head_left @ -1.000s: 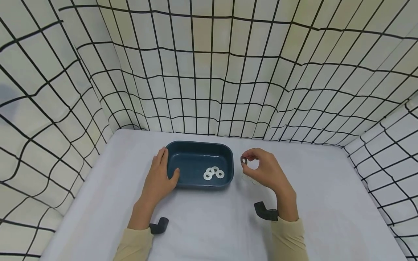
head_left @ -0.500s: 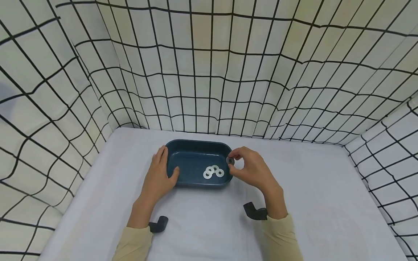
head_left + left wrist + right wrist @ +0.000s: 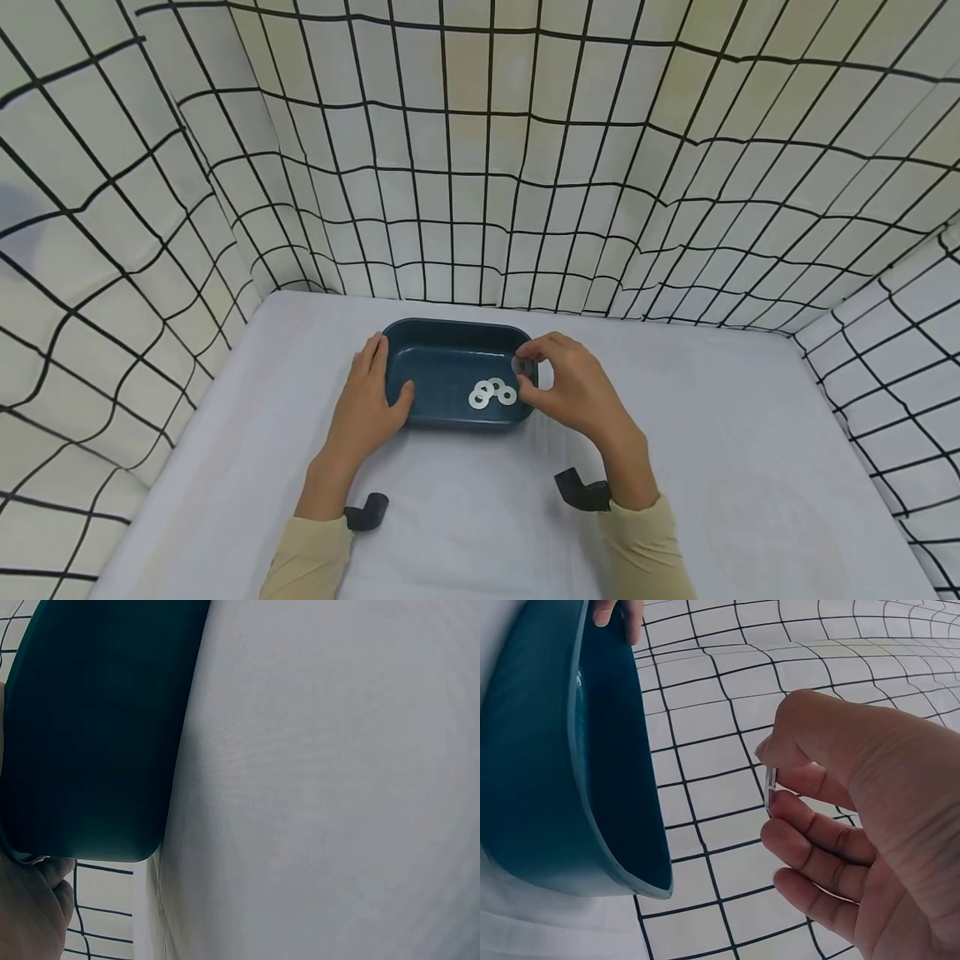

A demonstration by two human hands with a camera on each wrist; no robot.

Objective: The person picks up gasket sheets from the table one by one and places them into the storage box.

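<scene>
My right hand (image 3: pixel 573 383) pinches a flat metal washer (image 3: pixel 523 366) between thumb and fingertips, over the right end of a dark teal tray (image 3: pixel 429 422). In the right wrist view the washer (image 3: pixel 770 787) shows edge-on, held upright, with the other fingers loosely bent below it. Several silver washers (image 3: pixel 478 400) lie in the tray's right half, some overlapping. My left hand (image 3: pixel 367 408) holds the tray's left end, the thumb over the front rim and the fingers along the left side. The left wrist view shows the tray's outer wall (image 3: pixel 90 750).
A white cloth (image 3: pixel 465 517) covers the table under the tray. Black grid netting (image 3: pixel 483 200) over pale sheets encloses the back and both sides. A black wrist mount (image 3: pixel 581 492) juts from each wrist beside the beige sleeves.
My right hand has moved left with the washer, from beside the tray to over its right end. The left hand stays on the tray, and the washers inside keep their places.
</scene>
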